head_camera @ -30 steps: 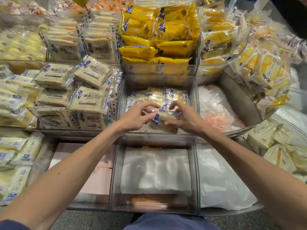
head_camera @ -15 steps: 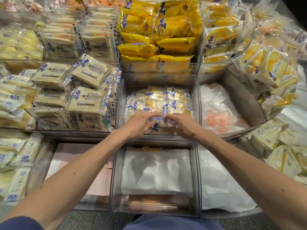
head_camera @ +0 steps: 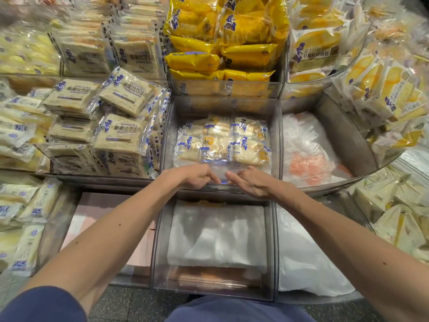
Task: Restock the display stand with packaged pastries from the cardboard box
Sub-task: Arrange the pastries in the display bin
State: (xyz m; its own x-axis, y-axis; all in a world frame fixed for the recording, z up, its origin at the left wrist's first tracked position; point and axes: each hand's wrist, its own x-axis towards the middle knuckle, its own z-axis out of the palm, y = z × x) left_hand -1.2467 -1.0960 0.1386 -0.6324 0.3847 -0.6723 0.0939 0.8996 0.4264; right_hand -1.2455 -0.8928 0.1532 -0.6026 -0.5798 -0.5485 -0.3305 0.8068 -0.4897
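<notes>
Now entered: one clear-wrapped packet [head_camera: 219, 170], which a second ago you held up between both hands over the middle bin [head_camera: 167, 135] of the display stand [head_camera: 332, 119], lies low at that bin's front edge, just before the pastries [head_camera: 248, 149] already laid there in two rows. Your left hand [head_camera: 197, 176] and right hand [head_camera: 253, 183] have dropped with it to the rim, forefingers stretched toward each other at the wrapper and the other fingers curled under. Whether they pinch its edge or merely touch it cannot be told. Judgement: this piece is as good as placed, the bin is only partly filled, and more stock is wanted. Cardboard box: not in view. Writing: "HORSH" with Chinese characters and a blue mark on the toast packs [head_camera: 120, 133] to the left. The same blue mark is on the yellow packs [head_camera: 195, 61] behind; their small print is unreadable. Lower bin [head_camera: 156, 247]: a white sheet [head_camera: 216, 235] only.
</notes>
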